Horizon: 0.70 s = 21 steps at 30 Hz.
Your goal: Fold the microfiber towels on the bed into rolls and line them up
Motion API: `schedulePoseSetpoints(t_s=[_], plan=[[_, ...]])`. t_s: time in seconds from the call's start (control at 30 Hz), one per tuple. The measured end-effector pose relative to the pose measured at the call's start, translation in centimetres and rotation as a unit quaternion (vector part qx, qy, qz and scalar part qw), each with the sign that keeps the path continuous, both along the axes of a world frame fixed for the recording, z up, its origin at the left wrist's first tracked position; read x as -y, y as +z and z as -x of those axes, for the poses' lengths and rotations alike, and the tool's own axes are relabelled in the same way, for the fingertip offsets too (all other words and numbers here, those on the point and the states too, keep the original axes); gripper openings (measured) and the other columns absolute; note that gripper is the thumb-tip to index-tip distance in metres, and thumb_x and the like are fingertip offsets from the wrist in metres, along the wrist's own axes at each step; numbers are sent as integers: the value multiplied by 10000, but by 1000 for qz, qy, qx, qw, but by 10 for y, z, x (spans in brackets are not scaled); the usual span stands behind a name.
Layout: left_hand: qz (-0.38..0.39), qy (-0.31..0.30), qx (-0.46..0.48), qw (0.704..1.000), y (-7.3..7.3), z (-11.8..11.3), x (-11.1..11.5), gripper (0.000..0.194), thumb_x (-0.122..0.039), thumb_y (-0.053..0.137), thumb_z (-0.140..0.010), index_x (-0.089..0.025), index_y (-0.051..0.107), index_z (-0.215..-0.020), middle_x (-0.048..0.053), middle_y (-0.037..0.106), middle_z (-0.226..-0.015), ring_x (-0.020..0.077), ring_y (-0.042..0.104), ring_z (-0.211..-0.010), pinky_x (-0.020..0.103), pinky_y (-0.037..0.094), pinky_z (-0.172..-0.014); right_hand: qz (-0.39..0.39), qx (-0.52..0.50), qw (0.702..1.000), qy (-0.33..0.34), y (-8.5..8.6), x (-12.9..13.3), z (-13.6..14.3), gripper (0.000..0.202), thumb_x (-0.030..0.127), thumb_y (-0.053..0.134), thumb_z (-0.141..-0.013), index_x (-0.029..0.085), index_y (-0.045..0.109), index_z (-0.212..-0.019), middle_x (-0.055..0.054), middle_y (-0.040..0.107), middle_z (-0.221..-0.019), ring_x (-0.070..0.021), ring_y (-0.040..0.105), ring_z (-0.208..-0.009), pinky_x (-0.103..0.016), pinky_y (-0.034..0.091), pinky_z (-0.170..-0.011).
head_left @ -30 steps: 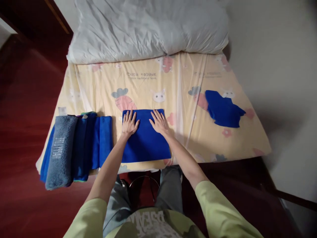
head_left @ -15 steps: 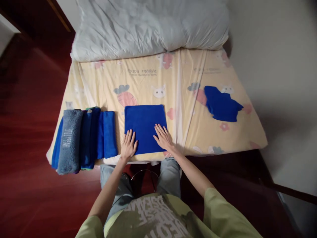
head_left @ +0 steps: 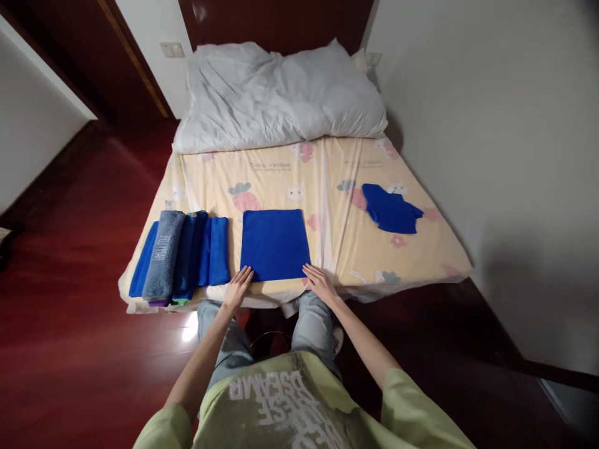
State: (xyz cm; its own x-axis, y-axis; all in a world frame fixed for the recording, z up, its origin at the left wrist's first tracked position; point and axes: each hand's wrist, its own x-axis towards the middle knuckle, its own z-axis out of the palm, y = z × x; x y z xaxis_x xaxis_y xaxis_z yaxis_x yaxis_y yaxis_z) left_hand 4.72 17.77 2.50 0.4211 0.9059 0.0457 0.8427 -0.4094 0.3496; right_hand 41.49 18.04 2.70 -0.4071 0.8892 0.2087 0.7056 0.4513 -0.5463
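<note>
A blue cloth (head_left: 275, 243) lies spread flat as a rough square near the front edge of the bed. My left hand (head_left: 238, 287) rests with its fingertips on the cloth's near left corner, fingers stretched out. At the near right corner, my right hand (head_left: 320, 284) touches the cloth with extended fingers. Whether a thumb is under either corner is hidden. To the left sits a row of folded blue towels (head_left: 219, 251), with a grey-blue fluffy towel (head_left: 163, 255) bearing white lettering on top. A second blue cloth (head_left: 392, 210) lies crumpled on the right.
The bed (head_left: 281, 169) has a yellow sheet printed with carrots and rabbits. A bulky white quilt (head_left: 285, 93) lies across its far end, before a dark headboard (head_left: 276, 25). A wall (head_left: 505, 156) runs along the right; dark red floor (head_left: 84, 280) shows at left.
Both hands have slid back from the sides of the spread cloth to its near corners. The camera has tilted up, so the headboard now shows. The towels and crumpled cloth stay put.
</note>
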Motion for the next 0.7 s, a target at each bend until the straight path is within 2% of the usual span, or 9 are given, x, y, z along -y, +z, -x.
schedulePoseSetpoints(t_s=[0.17, 0.3, 0.43, 0.57, 0.7], plan=[[-17, -4, -47, 999, 3, 0, -6, 533, -26, 356, -875, -87, 547, -1369, 162, 473, -1475, 239, 368, -1426, 390, 377, -1157, -45, 22, 998, -31, -9, -7, 13, 488, 34, 483, -842, 151, 658, -1283, -118, 637, -1303, -266, 575, -1267, -482, 457, -1113], [-30, -33, -33, 998, -1, 14, 17, 607, 16, 354, -834, -121, 511, -1404, 129, 441, -1506, 219, 325, -1448, 384, 365, -1164, -61, 8, 998, -25, -12, 16, 5, 502, 15, 460, -850, 174, 658, -1283, -96, 632, -1315, -244, 586, -1256, -463, 459, -1111], [-18, -47, 19, 999, -14, 20, 37, 680, 44, 360, -760, -137, 526, -1394, 106, 482, -1481, 212, 367, -1430, 438, 321, -1195, -56, -20, 998, -26, -17, 42, -1, 485, 15, 392, -888, 176, 691, -1235, -86, 661, -1280, -212, 598, -1240, -417, 479, -1088], [-16, 19, 129, 991, -24, 15, 40, 677, 40, 347, -735, -173, 582, -1333, 73, 565, -1409, 182, 451, -1377, 471, 333, -1191, -32, -93, 993, -69, -21, 49, 5, 489, 23, 387, -871, 190, 709, -1199, -69, 674, -1265, -190, 591, -1242, -396, 473, -1090], [-13, 89, 222, 971, -25, 11, 38, 580, 14, 359, -763, -164, 647, -1234, 69, 634, -1324, 184, 529, -1309, 440, 370, -1170, 17, -197, 972, -129, -21, 45, 10, 466, 51, 421, -818, 197, 731, -1134, -61, 697, -1217, -190, 615, -1201, -393, 462, -1089]])
